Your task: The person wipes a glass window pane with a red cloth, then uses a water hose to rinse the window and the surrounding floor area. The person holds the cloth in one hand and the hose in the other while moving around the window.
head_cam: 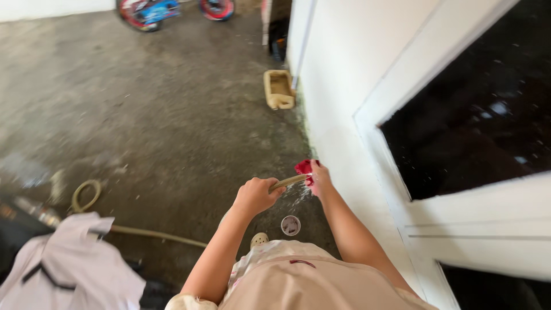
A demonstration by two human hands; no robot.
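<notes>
Left hand (255, 195) – closed round the hose (288, 182) end, water running. Right hand (319, 175) – gripping a red cloth (303, 167) under the stream, beside the white wall (338, 86). Small cup (291, 225) on the floor (160, 115) below. Rinsing looks underway, cloth not yet wrung.

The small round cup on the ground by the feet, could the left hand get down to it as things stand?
Probably not at once. The left hand is closed around the hose, well above the cup. Nothing lies between them, but the hand is occupied.
</notes>
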